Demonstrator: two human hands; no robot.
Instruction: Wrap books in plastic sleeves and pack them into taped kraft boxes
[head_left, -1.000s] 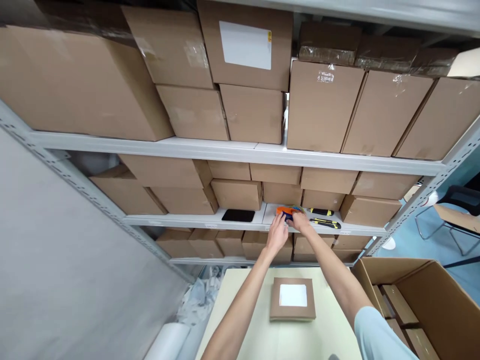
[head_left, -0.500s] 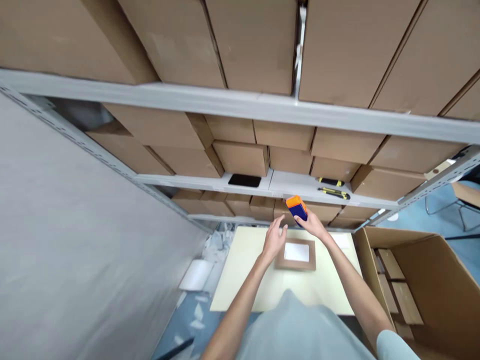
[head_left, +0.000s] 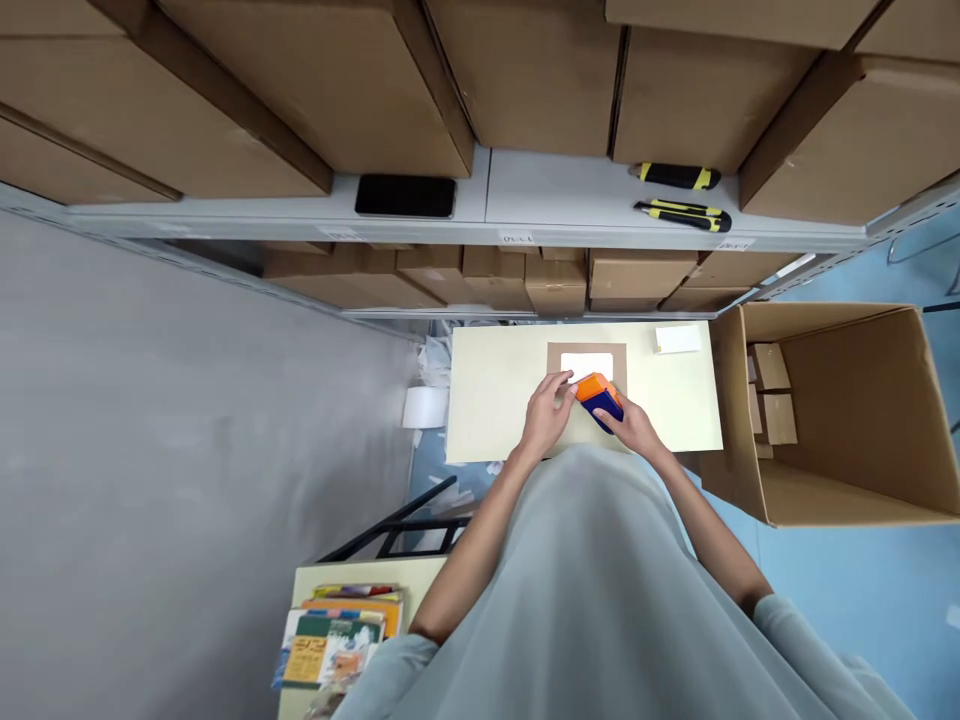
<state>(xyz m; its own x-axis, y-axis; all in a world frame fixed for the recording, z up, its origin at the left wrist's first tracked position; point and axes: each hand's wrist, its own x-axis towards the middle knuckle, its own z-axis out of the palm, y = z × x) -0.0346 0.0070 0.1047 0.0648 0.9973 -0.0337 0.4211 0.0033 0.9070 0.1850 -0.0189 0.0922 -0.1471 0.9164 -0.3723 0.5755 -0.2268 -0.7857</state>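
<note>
My right hand (head_left: 632, 426) is closed around a small block-shaped handheld tool (head_left: 602, 405), dark blue in the body with an orange end; its exact kind does not show. The orange end points up and to the left, above the near part of a flat brown carton (head_left: 555, 357) with a white label (head_left: 586, 364). Close by on the left, my left hand (head_left: 547, 412) has its fingers curved and apart, thumb and fingertips at the orange end. Whether they press on it I cannot tell. Both the tool and my hands hide part of the carton.
The carton lies on a cream table (head_left: 495, 400), with a small white box (head_left: 677, 339) at the back right. A large open carton (head_left: 862, 420) stands to the right. The shelf (head_left: 555, 185) above holds boxes, two utility knives (head_left: 684, 214) and a black phone (head_left: 405, 196).
My view has tilted down toward the table. My right hand has lowered the blue and orange tool over the carton, and my left hand has come to the orange end.
</note>
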